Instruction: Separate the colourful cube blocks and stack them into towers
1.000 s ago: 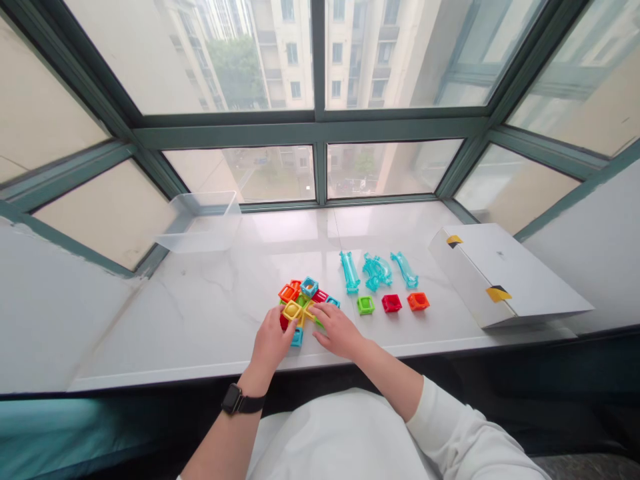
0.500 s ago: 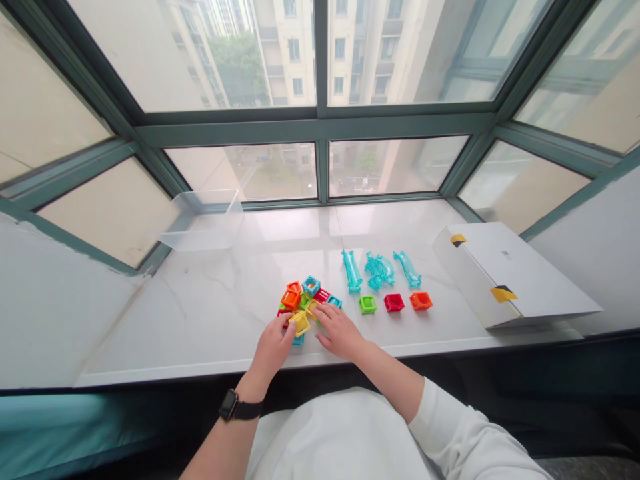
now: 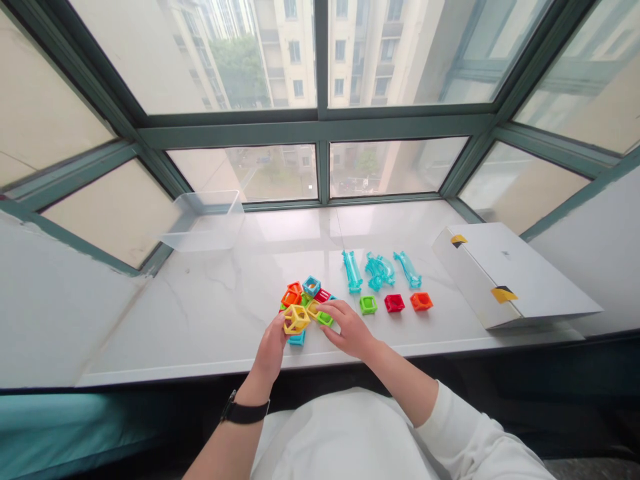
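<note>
A heap of small hollow plastic cubes (image 3: 305,293) in orange, blue, red, green and yellow lies on the white marble sill. My left hand (image 3: 270,350) pinches a yellow cube (image 3: 296,319), lifted just above the heap's near edge. My right hand (image 3: 350,327) is curled beside it, its fingers closed on a green cube (image 3: 325,318) at the heap's right side. A blue cube (image 3: 297,339) lies under the yellow one.
To the right stand a green cube (image 3: 368,305), a red cube (image 3: 394,303) and an orange cube (image 3: 421,301) in a row, with three clear teal track pieces (image 3: 379,269) behind. A white box (image 3: 510,273) lies far right; a clear plastic bin (image 3: 203,221) stands back left.
My left hand has picked the yellow cube out of the heap and raised it. My right hand has shifted from lying flat to gripping a green cube.
</note>
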`<state>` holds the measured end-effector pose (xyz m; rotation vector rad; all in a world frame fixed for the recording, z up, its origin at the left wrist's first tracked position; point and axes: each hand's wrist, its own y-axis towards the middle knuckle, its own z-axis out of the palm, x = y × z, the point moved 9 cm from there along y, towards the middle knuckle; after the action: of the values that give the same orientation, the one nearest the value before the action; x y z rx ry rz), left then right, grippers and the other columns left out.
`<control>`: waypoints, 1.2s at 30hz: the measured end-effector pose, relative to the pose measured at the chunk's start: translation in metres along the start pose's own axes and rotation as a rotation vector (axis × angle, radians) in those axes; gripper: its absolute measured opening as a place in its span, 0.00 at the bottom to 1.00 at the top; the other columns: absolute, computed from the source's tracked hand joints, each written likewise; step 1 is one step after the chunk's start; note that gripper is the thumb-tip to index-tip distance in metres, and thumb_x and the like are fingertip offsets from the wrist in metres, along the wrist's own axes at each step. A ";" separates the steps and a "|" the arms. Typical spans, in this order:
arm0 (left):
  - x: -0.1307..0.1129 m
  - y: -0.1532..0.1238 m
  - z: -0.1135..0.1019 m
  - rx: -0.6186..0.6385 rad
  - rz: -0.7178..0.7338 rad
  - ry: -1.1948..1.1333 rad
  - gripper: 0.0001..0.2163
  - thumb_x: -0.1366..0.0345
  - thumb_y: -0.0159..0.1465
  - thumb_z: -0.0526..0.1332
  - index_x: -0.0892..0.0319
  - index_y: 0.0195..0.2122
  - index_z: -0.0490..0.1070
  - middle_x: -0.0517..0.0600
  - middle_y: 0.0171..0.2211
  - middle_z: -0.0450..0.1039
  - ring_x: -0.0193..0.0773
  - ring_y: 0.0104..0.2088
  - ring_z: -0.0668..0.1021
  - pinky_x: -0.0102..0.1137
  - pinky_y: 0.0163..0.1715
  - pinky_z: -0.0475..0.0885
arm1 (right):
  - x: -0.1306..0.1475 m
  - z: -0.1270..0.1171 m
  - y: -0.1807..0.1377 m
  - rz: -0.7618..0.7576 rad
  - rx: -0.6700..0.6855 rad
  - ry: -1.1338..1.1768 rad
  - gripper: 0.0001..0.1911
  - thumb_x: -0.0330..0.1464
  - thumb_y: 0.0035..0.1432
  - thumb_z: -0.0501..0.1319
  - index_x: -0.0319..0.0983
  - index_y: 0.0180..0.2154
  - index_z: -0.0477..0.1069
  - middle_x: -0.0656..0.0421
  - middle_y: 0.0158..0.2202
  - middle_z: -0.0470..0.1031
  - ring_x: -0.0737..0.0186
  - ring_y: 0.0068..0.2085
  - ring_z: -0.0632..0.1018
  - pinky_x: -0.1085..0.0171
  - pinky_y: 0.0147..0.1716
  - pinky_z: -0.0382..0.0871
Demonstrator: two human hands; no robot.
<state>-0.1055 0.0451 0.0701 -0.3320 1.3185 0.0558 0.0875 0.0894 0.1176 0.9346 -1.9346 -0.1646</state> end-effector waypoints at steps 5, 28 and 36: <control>0.003 -0.006 0.043 0.154 -0.083 -0.168 0.23 0.46 0.67 0.64 0.61 0.51 0.80 0.60 0.51 0.81 0.49 0.49 0.82 0.37 0.43 0.80 | 0.028 -0.027 -0.006 -0.006 -0.041 0.076 0.17 0.36 0.70 0.65 0.47 0.59 0.76 0.52 0.50 0.76 0.54 0.51 0.79 0.55 0.52 0.77; -0.013 -0.027 0.103 0.305 0.300 0.367 0.25 0.58 0.64 0.71 0.53 0.62 0.72 0.58 0.61 0.74 0.52 0.60 0.79 0.47 0.61 0.77 | -0.025 -0.054 -0.054 0.407 -0.169 0.468 0.15 0.47 0.69 0.65 0.44 0.44 0.81 0.51 0.54 0.78 0.51 0.56 0.80 0.52 0.57 0.77; 0.025 -0.025 0.120 0.379 0.040 0.177 0.27 0.56 0.63 0.71 0.57 0.62 0.70 0.61 0.59 0.77 0.52 0.57 0.82 0.49 0.61 0.77 | -0.021 -0.067 -0.076 0.404 -0.198 0.380 0.20 0.39 0.64 0.69 0.45 0.55 0.71 0.51 0.62 0.74 0.53 0.55 0.81 0.54 0.53 0.79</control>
<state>0.0193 0.0497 0.0768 0.0130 1.4778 -0.1927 0.1873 0.0672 0.1038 0.3957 -1.6739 0.0550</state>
